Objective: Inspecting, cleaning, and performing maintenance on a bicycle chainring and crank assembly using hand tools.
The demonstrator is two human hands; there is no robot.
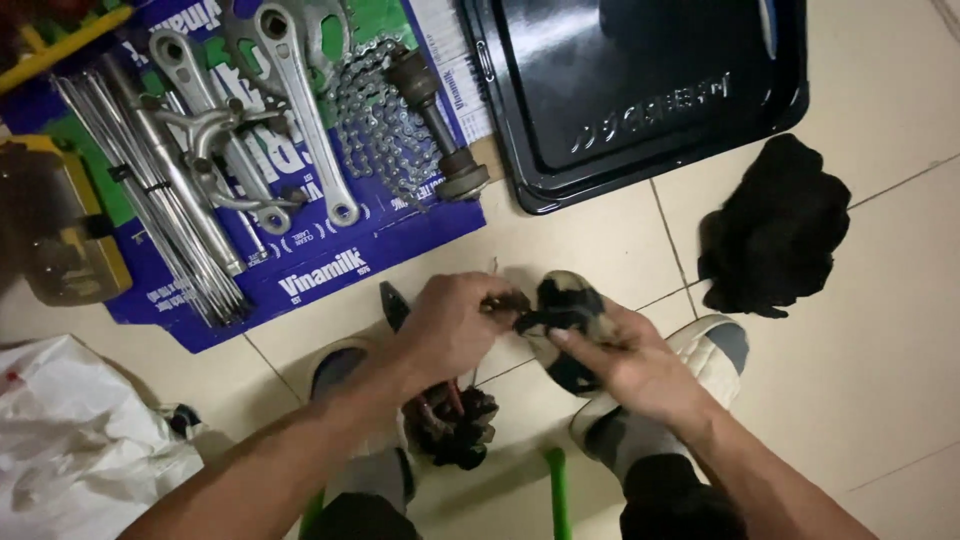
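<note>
A single head-worn camera looks steeply down from above the person's own forearms, close over a tiled floor (pixel 860 400). The arms enter from the bottom edge, with the left hand (pixel 450 325) and right hand (pixel 625 365) meeting near the frame's centre. A blue cardboard sheet (pixel 330 275) and a black tray (pixel 640 90) fill the top, farther from the lens.

Forearms bare to the elbow, no sleeves, watch or rings showing. Left hand (pixel 452 325) at 9 o'clock of the right hand (pixel 630 365); both ungloved. Pale slip-on sandals with grey lining on both feet, one at 7 o'clock, one at 4 o'clock. Dark trouser cuffs at 6 o'clock, low frame edge.
</note>
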